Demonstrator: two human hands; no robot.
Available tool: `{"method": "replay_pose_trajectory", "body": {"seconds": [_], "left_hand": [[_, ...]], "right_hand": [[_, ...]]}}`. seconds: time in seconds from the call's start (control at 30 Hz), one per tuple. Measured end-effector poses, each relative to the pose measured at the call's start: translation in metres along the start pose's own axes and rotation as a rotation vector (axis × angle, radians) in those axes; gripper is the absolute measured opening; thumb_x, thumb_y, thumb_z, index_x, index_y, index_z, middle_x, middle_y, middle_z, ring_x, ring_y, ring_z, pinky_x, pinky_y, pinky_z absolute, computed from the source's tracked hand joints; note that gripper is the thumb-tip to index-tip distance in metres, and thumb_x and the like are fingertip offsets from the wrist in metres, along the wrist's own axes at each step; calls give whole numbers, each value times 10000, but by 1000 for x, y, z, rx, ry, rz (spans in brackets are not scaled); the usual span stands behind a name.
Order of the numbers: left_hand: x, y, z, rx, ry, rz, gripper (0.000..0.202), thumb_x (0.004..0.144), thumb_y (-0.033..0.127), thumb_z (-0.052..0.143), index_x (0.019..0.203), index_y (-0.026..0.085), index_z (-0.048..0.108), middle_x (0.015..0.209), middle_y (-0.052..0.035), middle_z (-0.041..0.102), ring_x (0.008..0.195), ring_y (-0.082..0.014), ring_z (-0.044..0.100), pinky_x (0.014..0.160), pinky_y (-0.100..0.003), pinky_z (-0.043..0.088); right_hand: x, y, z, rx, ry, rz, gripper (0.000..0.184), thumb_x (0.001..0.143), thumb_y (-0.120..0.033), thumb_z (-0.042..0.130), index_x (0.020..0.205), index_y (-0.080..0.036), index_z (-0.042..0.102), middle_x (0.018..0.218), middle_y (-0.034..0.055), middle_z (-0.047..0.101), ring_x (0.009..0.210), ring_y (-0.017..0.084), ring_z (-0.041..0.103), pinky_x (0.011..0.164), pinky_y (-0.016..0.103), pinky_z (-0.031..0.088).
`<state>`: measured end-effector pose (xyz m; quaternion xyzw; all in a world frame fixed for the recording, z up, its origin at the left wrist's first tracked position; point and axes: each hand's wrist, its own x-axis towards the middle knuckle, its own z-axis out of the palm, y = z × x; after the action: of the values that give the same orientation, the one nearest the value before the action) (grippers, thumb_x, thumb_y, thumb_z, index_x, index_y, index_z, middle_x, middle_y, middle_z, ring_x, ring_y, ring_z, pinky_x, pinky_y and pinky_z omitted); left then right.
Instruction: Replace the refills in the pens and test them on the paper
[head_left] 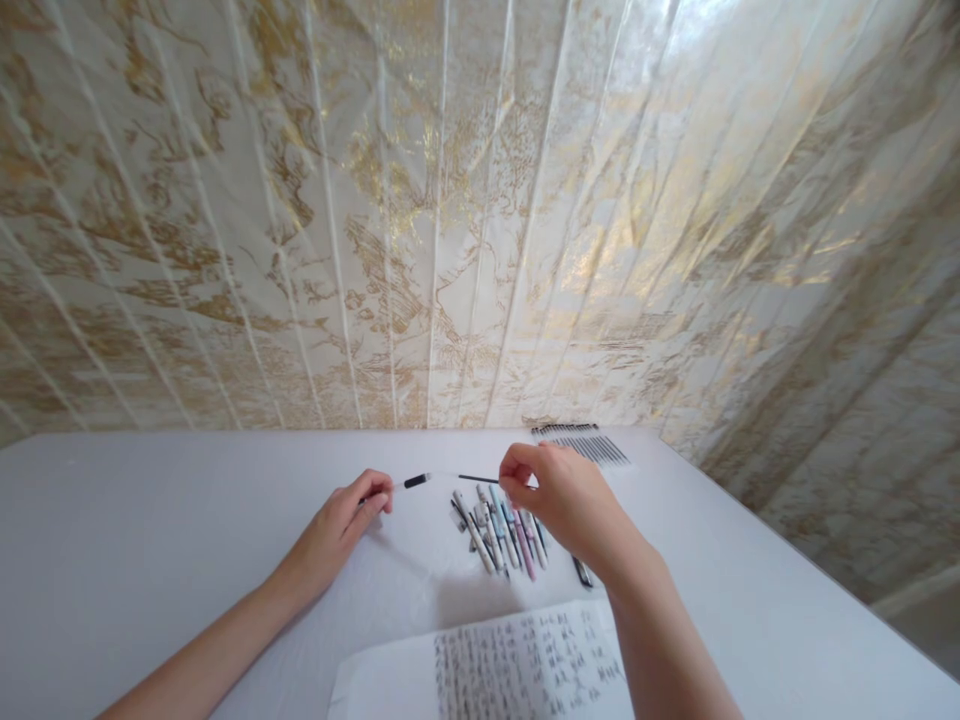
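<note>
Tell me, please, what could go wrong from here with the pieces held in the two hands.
The thin dark rod in the right hand is slim and pinched by the fingertips, so it might slip and drop among the loose pens.
A gap separates it from the black-gripped pen piece in the left hand; brought together, they could meet out of line.

Head-worn view — from behind the hands (566, 495), facing forward and down, white tabletop (187, 510) near

Clear-and-black pen tube (415, 481): smooth plastic. White handwritten sheet (390, 682): matt paper. Gold-patterned white draping (637, 230): glossy, upper right.
</note>
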<state>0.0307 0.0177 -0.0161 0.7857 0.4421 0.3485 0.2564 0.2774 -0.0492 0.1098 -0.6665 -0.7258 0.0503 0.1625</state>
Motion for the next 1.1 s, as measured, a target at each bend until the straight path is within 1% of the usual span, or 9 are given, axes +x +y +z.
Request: {"method": "replay_pose_trajectory", "body": {"seconds": [0.33,0.53,0.63,0.77,0.87,0.9,0.97,1.0,1.1], "left_hand": [[-1,-2,0,56,-18,11,249,922,399,335,874,230,512,785,5,616,777,-192,568,769,-310,416],[0,-5,1,148,-43,77,233,918,364,354,886,229,542,825,-13,648,797,-207,562,828,-360,392],[-2,0,2,117,-82,79,250,930,360,333,875,225,536,812,-11,639,800,-201,554,813,-341,398],[-8,16,8,37,-185,117,273,937,352,322,892,225,560,828,-10,645,834,-194,548,818,-316,408],[-12,22,13,-27,-242,120,281,945,326,298,1019,238,554,897,-14,651,857,-188,551,835,-318,412],[-12,21,14,-52,-240,96,282,946,320,291,1043,241,543,914,-14,645,852,-183,555,831,-316,416],[-10,16,14,-116,-172,30,264,943,319,294,1011,233,534,908,-13,628,819,-172,562,812,-308,427],[-8,13,13,-152,-109,-4,248,938,321,305,980,225,530,894,-13,618,802,-166,563,801,-302,431],[-3,1,8,-233,75,-68,195,915,328,351,935,211,506,851,-8,586,718,-146,538,731,-278,439]], "right_hand": [[2,2,5,-28,5,-22,146,778,-136,540,732,-222,650,699,-5,624,713,129,528,591,215,302],[2,3,0,-117,12,-50,177,810,-133,528,723,-204,666,721,27,614,698,137,514,596,228,306],[3,4,2,-47,-27,-88,207,805,-119,524,672,-204,658,667,12,628,727,145,527,617,229,313],[6,-6,16,45,-110,-166,201,802,-122,544,656,-200,658,619,-7,654,750,149,556,699,246,332],[8,-15,26,110,-131,-195,88,831,-235,583,833,-213,668,671,-17,682,758,149,578,736,264,341],[9,-15,28,133,-111,-186,128,840,-289,586,925,-219,652,720,-15,691,769,149,582,736,265,348],[9,-12,30,134,-63,-157,214,851,-326,576,1039,-228,608,829,-1,691,796,147,583,725,260,359],[10,-9,31,102,-65,-149,191,852,-290,572,1029,-230,611,855,7,682,809,147,580,711,254,361],[12,2,42,-56,-234,-165,215,783,-85,560,898,-231,668,890,32,659,881,165,571,657,236,353]]}}
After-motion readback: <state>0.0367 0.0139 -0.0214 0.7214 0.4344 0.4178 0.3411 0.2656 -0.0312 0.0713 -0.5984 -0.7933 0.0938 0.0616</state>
